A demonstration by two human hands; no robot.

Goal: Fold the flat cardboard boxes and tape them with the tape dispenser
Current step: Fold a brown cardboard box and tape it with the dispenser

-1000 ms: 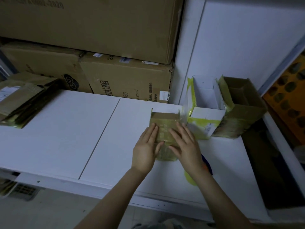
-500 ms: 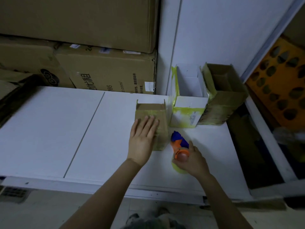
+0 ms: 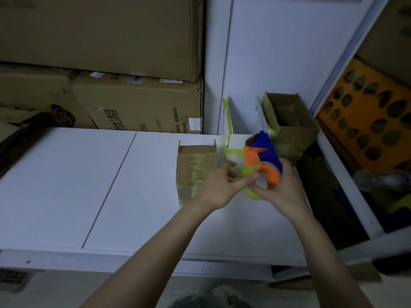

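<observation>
A small brown cardboard box (image 3: 195,167) with yellowish tape on it lies on the white table (image 3: 89,185). Just right of it, lifted off the table, is the blue and orange tape dispenser (image 3: 264,158) with its yellow tape roll. My right hand (image 3: 282,187) grips the dispenser from below. My left hand (image 3: 220,185) reaches across the box's right edge, with its fingers on the tape roll. Behind them stand a taped white box (image 3: 242,116) and a taped brown box (image 3: 289,121), both open at the top.
Large cardboard cartons (image 3: 133,103) are stacked against the wall behind the table. A dark pile of flat boxes (image 3: 20,134) lies at the far left. An orange perforated panel (image 3: 369,123) and a dark gap lie to the right of the table.
My right hand has lifted the tape dispenser off the table. My left hand has left the top of the small box and moved right to the tape roll. The view shifted slightly.
</observation>
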